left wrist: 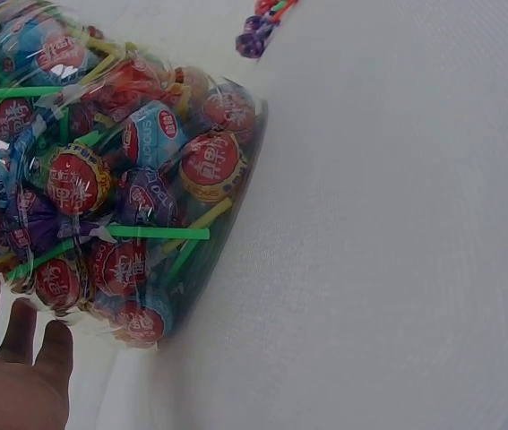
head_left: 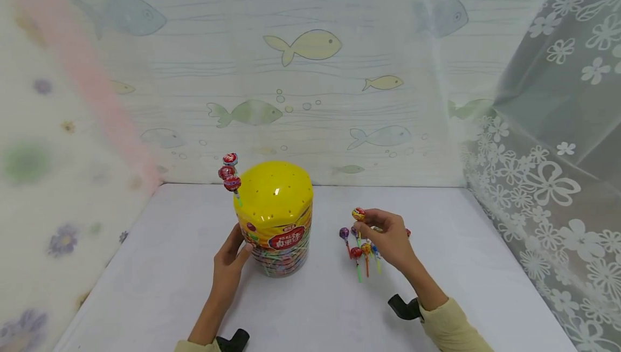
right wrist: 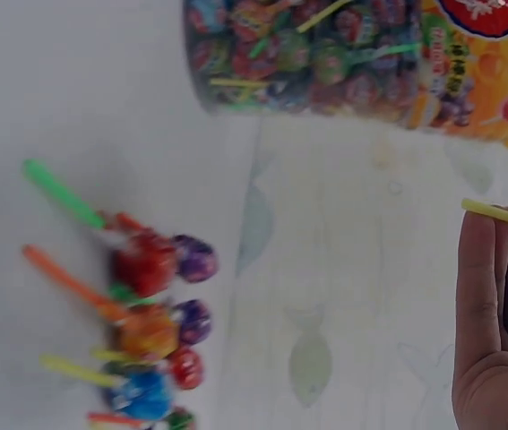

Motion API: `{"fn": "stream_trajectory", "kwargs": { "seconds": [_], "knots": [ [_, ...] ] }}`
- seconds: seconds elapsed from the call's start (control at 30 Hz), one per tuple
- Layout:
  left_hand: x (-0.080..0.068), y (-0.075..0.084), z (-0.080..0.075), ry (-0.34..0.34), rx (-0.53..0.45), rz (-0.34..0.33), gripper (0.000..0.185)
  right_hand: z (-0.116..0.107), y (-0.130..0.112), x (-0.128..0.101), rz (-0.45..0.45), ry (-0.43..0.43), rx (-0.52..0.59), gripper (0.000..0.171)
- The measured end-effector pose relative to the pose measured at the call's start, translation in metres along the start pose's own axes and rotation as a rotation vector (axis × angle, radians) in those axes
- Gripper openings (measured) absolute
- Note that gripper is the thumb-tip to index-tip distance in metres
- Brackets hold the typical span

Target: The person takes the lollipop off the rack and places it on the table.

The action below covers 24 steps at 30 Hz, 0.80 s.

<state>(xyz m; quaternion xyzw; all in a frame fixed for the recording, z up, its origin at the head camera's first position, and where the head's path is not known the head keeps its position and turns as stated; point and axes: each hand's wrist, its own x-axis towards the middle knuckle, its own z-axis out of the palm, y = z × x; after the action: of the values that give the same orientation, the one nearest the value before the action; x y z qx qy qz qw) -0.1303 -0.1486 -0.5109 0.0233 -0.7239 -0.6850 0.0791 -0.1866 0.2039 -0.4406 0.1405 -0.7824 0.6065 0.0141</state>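
Observation:
A large clear jar (head_left: 278,260) with a yellow lid (head_left: 274,193) stands upright, packed with wrapped lollipops (left wrist: 79,179). My left hand (head_left: 229,263) rests against its left side, thumb towards the front; fingers (left wrist: 16,345) touch the clear wall in the left wrist view. Several red-wrapped lollipops (head_left: 229,172) stick up from the lid's left edge. To the right of the jar, my right hand (head_left: 390,236) pinches a lollipop with a yellow-and-red wrapper (head_left: 358,214) and a yellow stick (right wrist: 494,212), held above a group of loose lollipops (head_left: 356,253).
The loose lollipops have purple, red, orange and blue wrappers; their sticks point towards me. A white cloth (head_left: 335,314) covers the table. A fish-print curtain (head_left: 310,88) hangs behind, with a flowered sheer curtain (head_left: 553,179) at the right. Black wrist mounts (head_left: 405,307) sit by both sleeves.

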Motion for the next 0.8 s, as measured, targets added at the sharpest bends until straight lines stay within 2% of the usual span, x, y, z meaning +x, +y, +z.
{"fn": "stream_trajectory", "kwargs": {
  "seconds": [0.33,0.6,0.8],
  "knots": [
    [0.000,-0.001,0.000,0.007,0.004,0.005,0.066,-0.022,0.040,-0.024,0.104,0.073,0.004,0.033],
    [0.001,-0.002,0.000,0.005,0.007,0.006,0.065,-0.042,0.061,-0.033,0.291,0.176,-0.023,0.037],
    [0.000,-0.002,0.000,0.005,0.013,0.002,0.066,-0.047,0.070,-0.032,0.432,0.167,-0.119,0.038]
  ]
}}
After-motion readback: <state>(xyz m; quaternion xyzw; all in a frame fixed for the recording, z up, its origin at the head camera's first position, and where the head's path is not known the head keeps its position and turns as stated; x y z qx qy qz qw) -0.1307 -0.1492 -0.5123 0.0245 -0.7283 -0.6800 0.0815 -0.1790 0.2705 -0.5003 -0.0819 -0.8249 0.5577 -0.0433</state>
